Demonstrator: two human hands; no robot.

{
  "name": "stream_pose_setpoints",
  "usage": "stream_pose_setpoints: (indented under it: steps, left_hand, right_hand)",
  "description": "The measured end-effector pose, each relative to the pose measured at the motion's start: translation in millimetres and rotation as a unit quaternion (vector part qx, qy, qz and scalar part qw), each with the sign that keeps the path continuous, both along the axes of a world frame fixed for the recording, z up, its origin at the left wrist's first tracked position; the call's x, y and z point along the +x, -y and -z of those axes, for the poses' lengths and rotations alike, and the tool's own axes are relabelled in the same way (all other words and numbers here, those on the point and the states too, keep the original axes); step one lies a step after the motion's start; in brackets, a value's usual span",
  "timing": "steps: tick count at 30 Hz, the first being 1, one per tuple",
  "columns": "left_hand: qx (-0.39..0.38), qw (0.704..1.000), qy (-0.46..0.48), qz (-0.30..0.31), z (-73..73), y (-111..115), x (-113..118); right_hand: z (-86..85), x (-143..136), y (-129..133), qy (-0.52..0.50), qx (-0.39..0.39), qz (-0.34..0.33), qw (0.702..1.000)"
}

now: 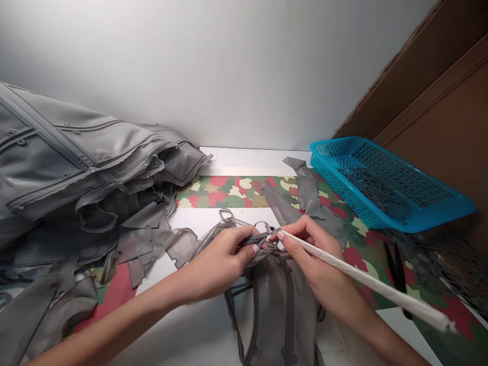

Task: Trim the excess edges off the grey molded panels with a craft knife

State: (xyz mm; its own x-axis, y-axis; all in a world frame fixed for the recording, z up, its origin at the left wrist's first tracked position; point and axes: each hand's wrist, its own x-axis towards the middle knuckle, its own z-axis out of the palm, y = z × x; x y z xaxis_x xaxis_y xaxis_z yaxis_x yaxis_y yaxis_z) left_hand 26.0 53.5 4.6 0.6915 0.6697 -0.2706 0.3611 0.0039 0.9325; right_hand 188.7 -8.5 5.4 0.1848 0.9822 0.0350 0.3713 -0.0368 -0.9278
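White stick: slants lengthwise toward tabletop's near-right corner
Right hand: fingers closed on stick
Left hand: pinching grey rubber

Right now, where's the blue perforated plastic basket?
Head view, right side: the blue perforated plastic basket sits beyond the right hand, between flat grey scraps and the brown cardboard panel.
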Motion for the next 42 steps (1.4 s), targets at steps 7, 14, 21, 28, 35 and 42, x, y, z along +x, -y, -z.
stream_pose_setpoints:
  steps: [7, 14, 21, 28, 35, 42]
  left_hand:
    - [-0.001, 0.999, -0.03, 0.03, 0.3, -8.0, -1.0]
    - [0.022, 0.997, -0.066, 0.028, -1.0, -10.3, -2.1]
    - [0.068, 0.993, -0.088, 0.028, -4.4, -11.4, -4.3]
    - [0.023, 0.995, -0.08, 0.059, -9.5, -12.0, -6.0]
    - [-0.055, 0.998, -0.017, 0.009, -18.6, -14.1, -0.7]
    - [-0.01, 1.0, -0.006, 0.012, -14.8, -13.3, 0.1]
  right_hand:
    - [-4.1, 8.6, -5.2, -0.176, -0.079, -0.084, 0.978]
    - [-0.7, 12.8, -4.7, -0.227, -0.103, -0.05, 0.967]
    - [-4.4, 12.6, -5.5, -0.19, -0.1, -0.073, 0.974]
    - [-2.6, 14.3, -3.3, -0.207, -0.117, -0.084, 0.968]
    - [-2.7, 14.5, -4.8, -0.215, -0.101, -0.082, 0.968]
    - [-6.0, 15.3, -3.5, -0.277, -0.124, -0.096, 0.948]
